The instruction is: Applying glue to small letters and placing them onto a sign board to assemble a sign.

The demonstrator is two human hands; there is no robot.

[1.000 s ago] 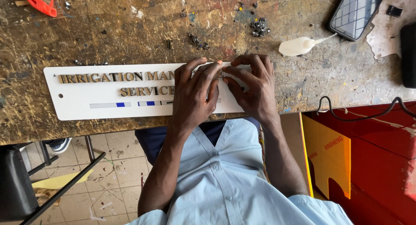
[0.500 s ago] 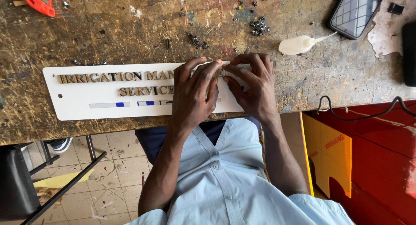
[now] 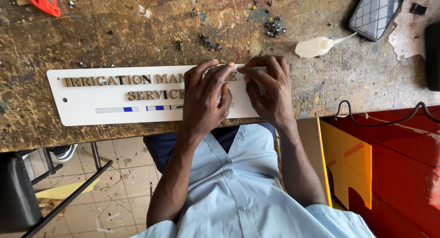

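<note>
So both hands are down flat-ish on one long white sign plate (image 3: 101, 110) that lies along the near edge of a scuffed wooden workbench (image 3: 137, 32). Left hand (image 3: 206, 98) has its fingers spread a bit and curled, tips pressing onto the raised gold letters (image 3: 121, 80) near the right end of the top row. Right hand (image 3: 270, 89) sits just beside it, fingers bent, tips meeting the left hand's fingertips over the same spot, so the two hands are together and pressing on the plate rather than gripping anything. Can't tell if there's a loose letter pinched under the fingertips, they cover that bit.

Counting stuff: two rows of gold lettering on the plate, plus a short row of blue and grey marks under them. Further back on the bench there's one white squeeze bottle with a thin nozzle (image 3: 316, 46) lying on its side, one phone (image 3: 373, 13) at the far right, one red tool (image 3: 43, 0) at the far left corner, and a few little piles of dark shavings (image 3: 275, 26)
</note>
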